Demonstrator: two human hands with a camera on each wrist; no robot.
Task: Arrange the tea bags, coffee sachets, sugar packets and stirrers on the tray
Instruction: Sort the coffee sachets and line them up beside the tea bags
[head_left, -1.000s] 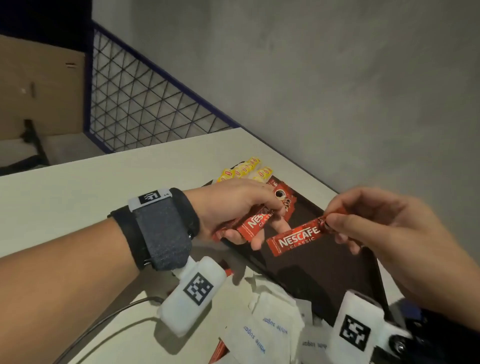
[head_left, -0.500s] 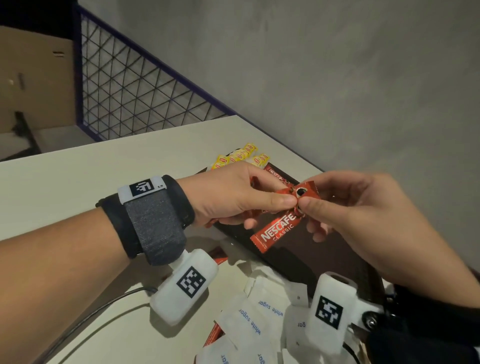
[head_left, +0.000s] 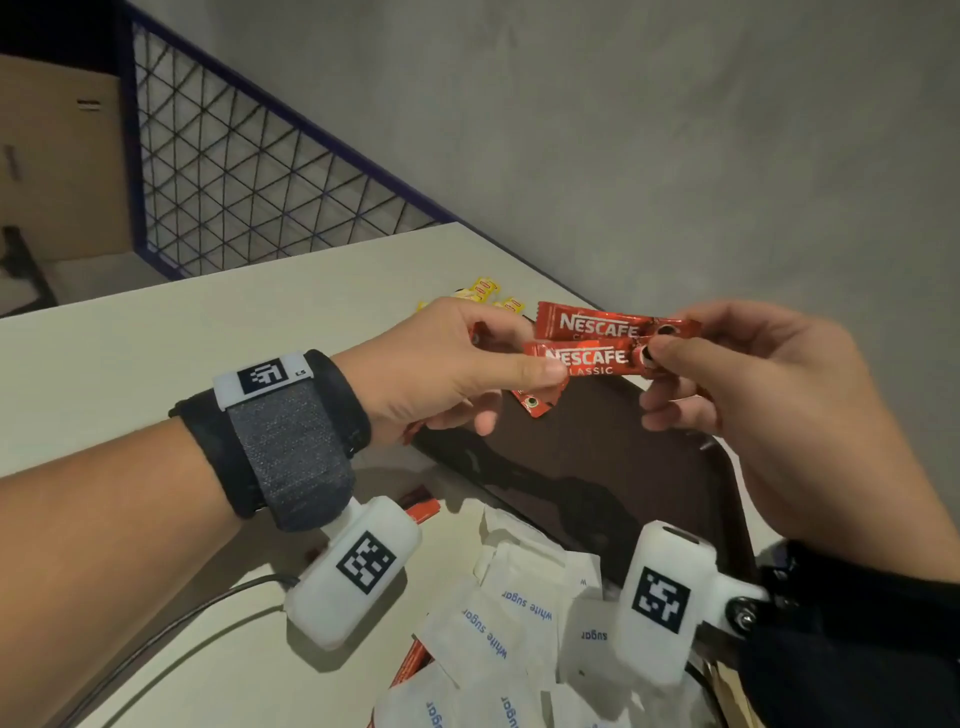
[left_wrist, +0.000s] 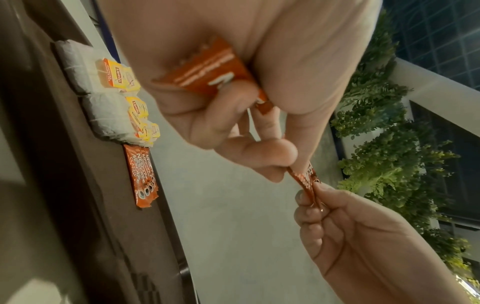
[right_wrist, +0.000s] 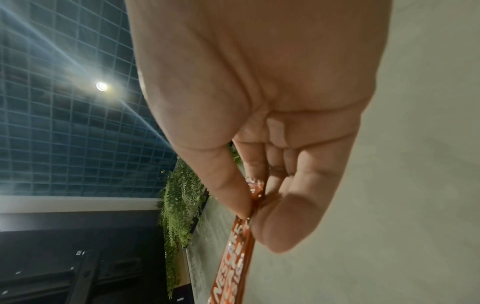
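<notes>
Sugar packets (head_left: 498, 618) lie heaped on the worktop (head_left: 156, 332) nearest, beside the dark tray (head_left: 613, 467). Above the tray, the left hand (head_left: 447, 369) and the right hand (head_left: 753, 395) each pinch an end of two coffee sachets (head_left: 597, 340), both grips closed on them. Farther off, tea bags (left_wrist: 103, 107) and more sachets (left_wrist: 141, 174) rest on the tray's far edge.

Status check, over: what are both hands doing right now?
Both hands pinch two coffee sachets above the tray. Left also grips spares. Sugar packets wait on table. Nothing blocking.
</notes>
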